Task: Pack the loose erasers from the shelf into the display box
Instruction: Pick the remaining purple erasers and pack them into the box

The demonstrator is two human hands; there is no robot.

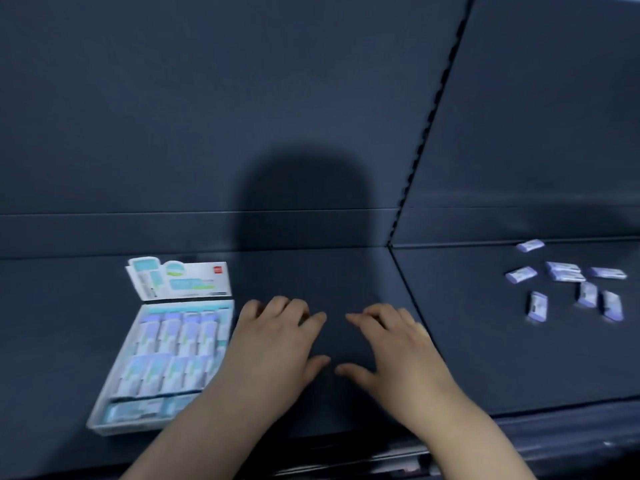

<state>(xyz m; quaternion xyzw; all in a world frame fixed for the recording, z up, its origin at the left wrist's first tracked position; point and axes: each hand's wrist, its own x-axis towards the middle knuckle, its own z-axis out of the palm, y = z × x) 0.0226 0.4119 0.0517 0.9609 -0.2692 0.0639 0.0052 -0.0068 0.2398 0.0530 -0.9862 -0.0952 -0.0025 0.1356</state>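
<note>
The display box (104,415) lies open on the dark shelf at the left, its printed lid (180,277) standing up at the back. Rows of wrapped erasers (169,355) fill most of it. Several loose erasers (568,271) in pale purple wrappers lie scattered on the shelf section at the far right. My left hand (273,344) hovers palm down just right of the box, fingers relaxed and holding nothing. My right hand (398,351) is beside it, also palm down and empty, well left of the loose erasers.
The dark shelf (346,278) has a back panel rising behind it. A slotted upright seam (426,133) divides the left and right sections. The shelf's front edge (519,431) runs below my forearms. A head shadow falls on the back panel.
</note>
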